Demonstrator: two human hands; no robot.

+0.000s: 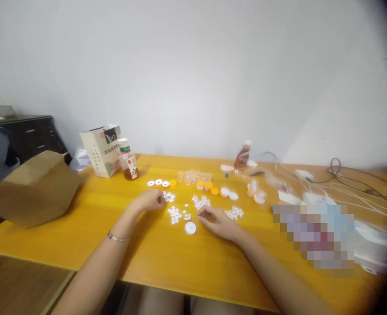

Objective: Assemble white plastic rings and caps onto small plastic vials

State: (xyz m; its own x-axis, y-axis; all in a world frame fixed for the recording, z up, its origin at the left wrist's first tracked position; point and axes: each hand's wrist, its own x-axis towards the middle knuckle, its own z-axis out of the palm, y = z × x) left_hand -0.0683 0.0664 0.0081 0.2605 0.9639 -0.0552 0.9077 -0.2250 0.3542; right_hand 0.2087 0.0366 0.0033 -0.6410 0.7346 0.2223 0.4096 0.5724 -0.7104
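My left hand (151,199) reaches to a cluster of small white pieces (169,197), its fingers curled closed over the near edge; whatever they hold is hidden. On the other side, my right hand (217,221) is bent in a pinch just above the table, and I cannot make out anything between the fingertips. Between the hands lie small white round pieces (174,215), a white patterned piece (187,217) and a white disc (190,228). Flat white openwork pieces (200,202) are beyond my right fingers, with more openwork pieces (235,213) beside that hand.
Behind stand white ring-shaped parts (158,182), orange lids (208,185) and clear cups (190,177). A drink bottle (128,162) and paper bag (99,153) are back left, a brown bag (32,188) left. Another bottle (242,156) and cables (340,175) are right.
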